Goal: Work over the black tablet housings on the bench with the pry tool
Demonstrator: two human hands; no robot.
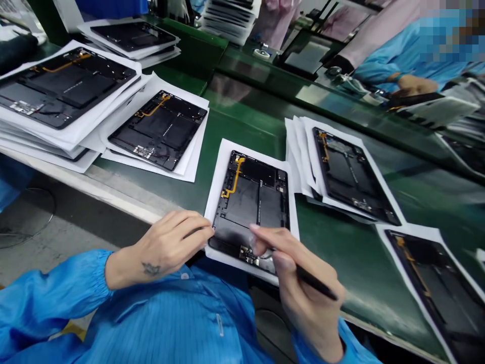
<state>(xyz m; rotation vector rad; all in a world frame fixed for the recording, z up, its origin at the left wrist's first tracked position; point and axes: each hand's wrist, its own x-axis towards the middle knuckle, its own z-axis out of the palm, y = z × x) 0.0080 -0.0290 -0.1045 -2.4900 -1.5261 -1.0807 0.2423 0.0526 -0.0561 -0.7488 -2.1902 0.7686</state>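
An opened tablet housing (246, 202) lies on a white sheet (215, 174) right in front of me, its dark inside facing up. An orange flex cable (237, 177) runs along its upper left, and a small circuit board (249, 255) sits at its near edge. My left hand (166, 245) has its fingertips closed at the housing's left edge. A slim black pen-like tool (316, 282) is gripped in my right hand (306, 278), over the near right part of the housing. The fingers hide most of the tool's working end, so its exact kind is unclear.
Similar open tablets on white sheets are stacked at left (71, 86), with another tablet (161, 129) beside them. More tablets lie at right (354, 172) and lower right (439, 283) on the green bench (242, 119). A co-worker's hand (417, 87) works across the bench.
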